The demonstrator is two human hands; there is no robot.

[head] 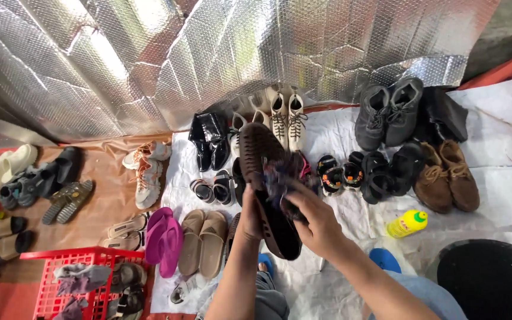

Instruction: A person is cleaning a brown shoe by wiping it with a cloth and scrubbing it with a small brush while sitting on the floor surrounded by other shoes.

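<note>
My left hand (250,214) grips a dark brown woven shoe (260,155) by its side, holding it sole-outward above the ground. My right hand (314,220) presses a dark cloth (280,178) against the shoe's middle. The cloth is blurred. Below the shoe lie a pair of beige slides (204,240) and pink flip-flops (164,237) on a white sheet.
Many pairs of shoes lie in rows: white lace boots (287,118), grey boots (389,112), brown suede shoes (445,175), black glossy boots (210,139). A yellow bottle (407,223) lies at right, beside a black tub (493,278). A red basket (84,284) stands bottom left. Silver foil backs everything.
</note>
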